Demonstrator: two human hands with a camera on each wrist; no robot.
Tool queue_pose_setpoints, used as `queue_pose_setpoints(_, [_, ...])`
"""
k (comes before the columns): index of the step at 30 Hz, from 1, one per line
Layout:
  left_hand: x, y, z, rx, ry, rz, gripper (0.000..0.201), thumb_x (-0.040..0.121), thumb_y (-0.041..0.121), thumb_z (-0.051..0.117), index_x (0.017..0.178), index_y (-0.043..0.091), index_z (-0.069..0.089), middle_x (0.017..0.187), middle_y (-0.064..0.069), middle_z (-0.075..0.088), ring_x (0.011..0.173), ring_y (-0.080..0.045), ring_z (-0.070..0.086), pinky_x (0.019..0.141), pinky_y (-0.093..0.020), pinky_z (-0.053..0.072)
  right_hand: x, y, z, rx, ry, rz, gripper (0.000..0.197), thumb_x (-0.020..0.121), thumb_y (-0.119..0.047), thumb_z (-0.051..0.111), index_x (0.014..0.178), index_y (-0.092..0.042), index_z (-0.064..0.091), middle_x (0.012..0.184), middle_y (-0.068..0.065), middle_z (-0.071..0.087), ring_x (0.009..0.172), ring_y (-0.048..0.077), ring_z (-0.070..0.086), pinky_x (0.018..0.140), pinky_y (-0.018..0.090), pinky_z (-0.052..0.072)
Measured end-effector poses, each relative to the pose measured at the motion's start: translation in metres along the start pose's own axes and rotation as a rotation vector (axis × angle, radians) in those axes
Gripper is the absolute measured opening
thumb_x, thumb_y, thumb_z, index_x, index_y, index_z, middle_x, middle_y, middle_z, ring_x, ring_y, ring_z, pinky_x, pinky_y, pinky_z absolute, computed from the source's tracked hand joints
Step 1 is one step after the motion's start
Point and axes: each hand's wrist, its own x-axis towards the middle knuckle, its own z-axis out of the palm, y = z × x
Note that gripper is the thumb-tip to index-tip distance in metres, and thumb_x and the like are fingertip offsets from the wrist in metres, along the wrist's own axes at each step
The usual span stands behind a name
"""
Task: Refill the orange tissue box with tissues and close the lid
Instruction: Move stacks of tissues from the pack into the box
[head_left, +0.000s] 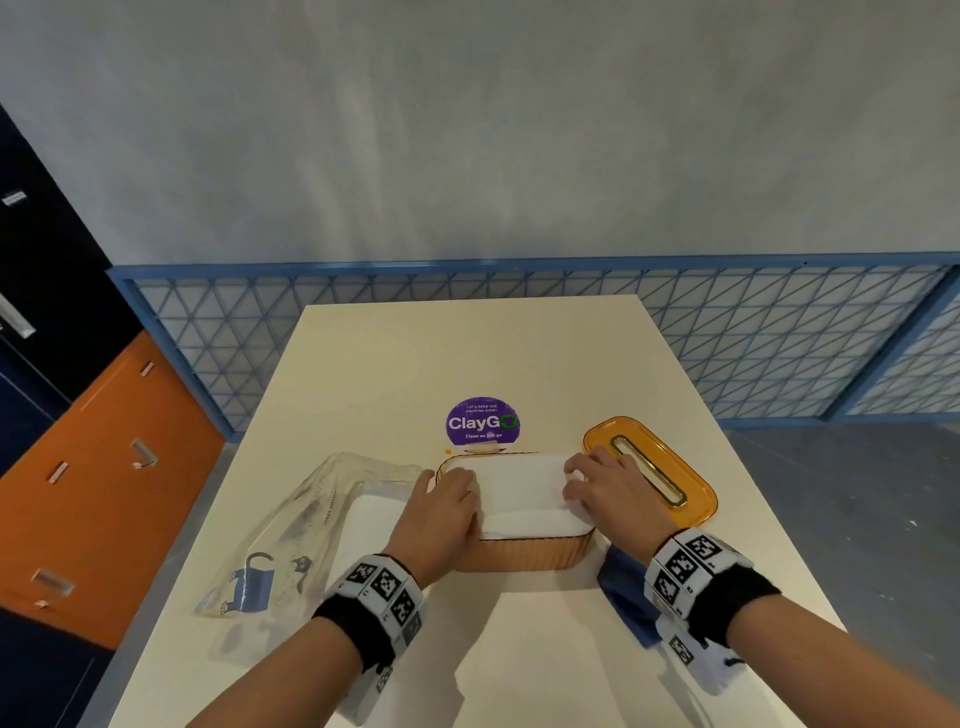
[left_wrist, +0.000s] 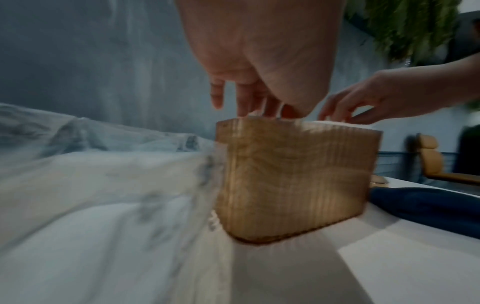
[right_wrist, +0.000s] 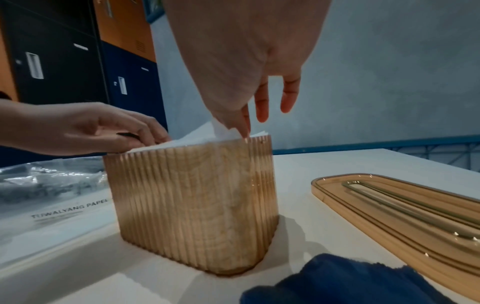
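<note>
The orange ribbed tissue box (head_left: 524, 558) stands open in the middle of the table, filled to its rim with white tissues (head_left: 519, 493). My left hand (head_left: 447, 499) is at the box's left end, fingers pointing down onto the tissues and thumb outside the wall. My right hand (head_left: 605, 491) presses the tissues at the right end, where a corner of tissue (right_wrist: 223, 131) sticks up by my fingertips (right_wrist: 245, 131). The orange lid (head_left: 649, 467) with its gold slot lies flat on the table just right of the box.
A clear plastic tissue pack (head_left: 311, 530), still holding white tissues, lies against the box's left side. A dark blue cloth (head_left: 623, 587) lies under my right wrist. A purple sticker (head_left: 483, 422) sits behind the box. Lockers (head_left: 78, 467) stand to the left.
</note>
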Motion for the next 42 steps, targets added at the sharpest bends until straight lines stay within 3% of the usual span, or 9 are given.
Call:
queue_pose_setpoints(2, [-0.003,0.019,-0.012,0.077,-0.040,-0.077,0.015,0.071,0.018,0.066,0.083,0.013,0.071,0.116,-0.008,0.061,0.109,-0.027,0.058,0.093,-0.044,0.042,-0.005,-0.004,-0.003,0.019,-0.046,-0.002,0.025,0.081,-0.013,0.069,0.103,-0.023,0.071,0.126,0.001,0.057,0.113,0.024,0.053,0.083,0.038,0.047])
queue_pose_setpoints(4, [-0.003,0.034,-0.011,0.127,-0.140,-0.115,0.032,0.085,0.007,0.048,0.115,0.001,0.058,0.137,-0.016,0.038,0.128,-0.032,0.037,0.106,-0.045,0.027,-0.009,-0.007,-0.003,0.004,-0.074,-0.047,0.032,0.091,-0.006,0.050,0.120,-0.014,0.062,0.140,0.005,0.043,0.126,0.025,0.041,0.097,0.038,0.041])
queue_pose_setpoints(8, [0.000,0.051,-0.007,0.135,-0.258,-0.194,0.040,0.091,0.001,0.035,0.130,-0.003,0.042,0.134,-0.018,0.037,0.121,-0.032,0.040,0.107,-0.043,0.025,-0.016,-0.016,-0.004,0.048,-0.141,-0.030,0.044,0.092,0.000,0.038,0.134,-0.011,0.044,0.138,0.007,0.042,0.125,0.024,0.043,0.109,0.036,0.029])
queue_pose_setpoints(11, [-0.001,0.061,-0.002,0.112,-0.243,-0.273,0.049,0.087,0.014,0.047,0.134,0.000,0.044,0.134,-0.021,0.046,0.114,-0.035,0.053,0.108,-0.045,0.033,-0.023,-0.022,-0.007,0.073,-0.201,0.012,0.060,0.092,0.003,0.038,0.148,-0.016,0.022,0.148,0.007,0.032,0.135,0.024,0.037,0.118,0.044,0.017])
queue_pose_setpoints(13, [-0.004,0.067,-0.003,0.085,-0.238,-0.312,0.054,0.087,0.019,0.047,0.138,0.003,0.041,0.139,-0.023,0.044,0.120,-0.038,0.051,0.110,-0.044,0.033,-0.027,-0.026,-0.011,0.069,-0.249,0.028,0.067,0.093,0.004,0.037,0.150,-0.019,0.014,0.156,0.007,0.019,0.142,0.023,0.026,0.119,0.048,0.010])
queue_pose_setpoints(17, [0.001,0.068,-0.002,-0.080,-0.312,-0.321,0.055,0.098,0.013,0.027,0.149,0.005,0.009,0.155,-0.026,0.006,0.141,-0.046,0.013,0.117,-0.048,0.015,-0.027,-0.031,-0.008,0.074,-0.315,0.027,0.067,0.095,0.001,0.037,0.151,-0.022,0.008,0.160,0.007,0.005,0.146,0.024,0.016,0.118,0.052,0.007])
queue_pose_setpoints(28, [0.026,0.039,-0.006,-0.145,-0.389,-0.126,0.046,0.098,0.000,0.031,0.142,0.009,0.024,0.159,-0.010,0.001,0.144,-0.040,0.010,0.106,-0.045,0.038,-0.005,-0.021,0.001,0.001,-0.382,0.017,0.051,0.101,-0.016,0.033,0.147,-0.032,0.019,0.159,0.005,0.011,0.134,0.027,0.042,0.114,0.061,0.005])
queue_pose_setpoints(33, [0.035,0.036,-0.008,-0.089,-0.458,-0.086,0.056,0.101,0.011,0.033,0.148,0.036,0.015,0.159,-0.005,-0.002,0.142,-0.043,0.010,0.102,-0.046,0.043,0.001,-0.017,0.000,0.004,-0.399,0.009,0.048,0.100,-0.023,0.038,0.145,-0.036,0.025,0.157,0.004,0.022,0.138,0.025,0.037,0.115,0.061,0.003])
queue_pose_setpoints(42, [0.039,0.031,-0.002,-0.010,-0.566,-0.115,0.069,0.101,0.009,0.031,0.145,0.048,-0.004,0.158,-0.001,-0.015,0.142,-0.047,0.004,0.109,-0.051,0.035,-0.011,-0.016,-0.001,0.002,-0.296,-0.024,0.046,0.100,-0.014,0.036,0.144,-0.029,0.032,0.150,0.007,0.034,0.134,0.024,0.042,0.114,0.058,0.007])
